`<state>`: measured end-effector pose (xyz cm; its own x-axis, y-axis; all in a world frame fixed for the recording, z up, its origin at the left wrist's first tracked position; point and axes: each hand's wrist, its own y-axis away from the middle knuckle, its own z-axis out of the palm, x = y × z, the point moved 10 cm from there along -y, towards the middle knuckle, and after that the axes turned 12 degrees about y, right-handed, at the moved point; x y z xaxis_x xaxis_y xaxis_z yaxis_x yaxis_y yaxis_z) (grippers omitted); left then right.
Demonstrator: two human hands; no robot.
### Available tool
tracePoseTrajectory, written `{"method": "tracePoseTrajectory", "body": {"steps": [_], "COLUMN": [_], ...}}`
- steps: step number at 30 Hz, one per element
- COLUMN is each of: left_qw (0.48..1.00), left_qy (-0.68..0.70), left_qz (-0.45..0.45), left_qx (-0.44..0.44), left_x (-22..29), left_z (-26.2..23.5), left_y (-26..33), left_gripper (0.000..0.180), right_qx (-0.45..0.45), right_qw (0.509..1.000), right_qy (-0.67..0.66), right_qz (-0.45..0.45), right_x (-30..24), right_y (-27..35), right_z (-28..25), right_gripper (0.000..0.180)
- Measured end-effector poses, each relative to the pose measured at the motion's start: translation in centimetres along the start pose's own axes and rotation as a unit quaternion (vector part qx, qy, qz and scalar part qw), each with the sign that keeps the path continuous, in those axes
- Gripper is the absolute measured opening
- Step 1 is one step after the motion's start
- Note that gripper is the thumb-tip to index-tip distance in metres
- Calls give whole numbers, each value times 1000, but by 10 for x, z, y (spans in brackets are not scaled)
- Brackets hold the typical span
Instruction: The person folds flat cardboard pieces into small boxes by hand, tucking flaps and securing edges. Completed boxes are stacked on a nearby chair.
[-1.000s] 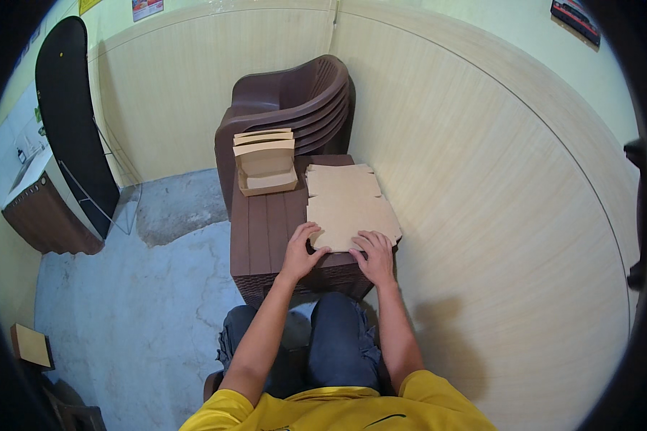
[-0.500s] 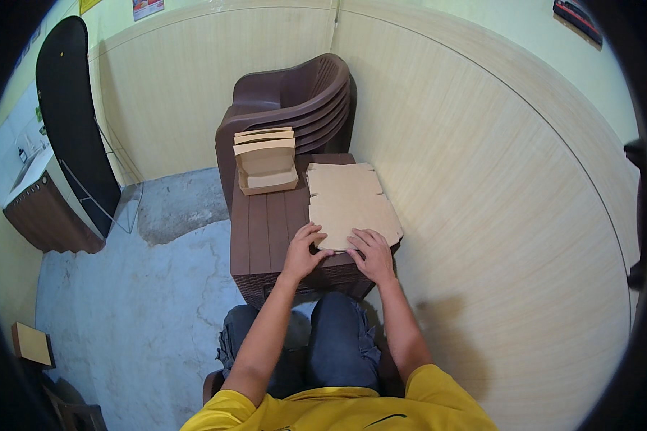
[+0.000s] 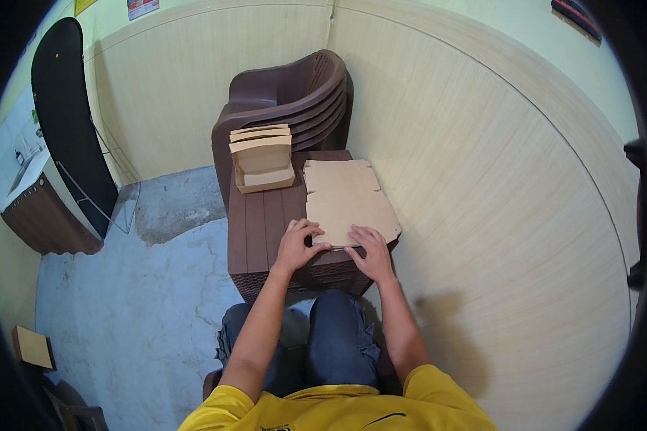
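Observation:
A flat, notched brown cardboard box blank point(image 3: 349, 197) lies on the right part of a brown slatted table, apparently on top of others, since layered edges show at the near side. My left hand point(image 3: 295, 243) holds its near left corner, fingers curled over the left edge and thumb along the near edge. At the near right my right hand point(image 3: 369, 251) grips it too, fingers on the top face and thumb at the near edge. The thumb tips are a short way apart. To the left at the back stand several folded open cardboard boxes point(image 3: 264, 161), nested in one another.
The brown table point(image 3: 255, 237) stands before my knees, against the wood-panelled wall point(image 3: 482, 179) on the right. Behind it rises a stack of brown plastic chairs point(image 3: 287, 93). A black ironing board point(image 3: 68, 122) leans at the left, beside a curtained sink counter point(image 3: 50, 208).
The whole view has shifted slightly. Both hands stay at the blank's near edge, with only tiny finger movement; the blank and the folded boxes keep their places on the table.

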<state>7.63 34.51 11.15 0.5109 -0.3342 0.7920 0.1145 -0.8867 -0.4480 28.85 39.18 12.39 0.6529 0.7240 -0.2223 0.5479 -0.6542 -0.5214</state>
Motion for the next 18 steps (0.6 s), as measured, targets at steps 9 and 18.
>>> {"method": "tracePoseTrajectory", "body": {"steps": [9,18], "left_qw": [1000,997], "left_qy": [19,75], "left_qz": [16,-5], "left_qx": [2,6], "left_x": [-3,-22], "left_z": [-1,-1], "left_y": [-1,-4], "left_gripper": [34,35], "right_qx": [12,22], "right_qw": [1000,1000], "right_qy": [6,-15], "right_qz": [2,15], "right_x": [12,25], "right_y": [-4,-3], "right_z": [-2,5], "right_gripper": [42,40]}}
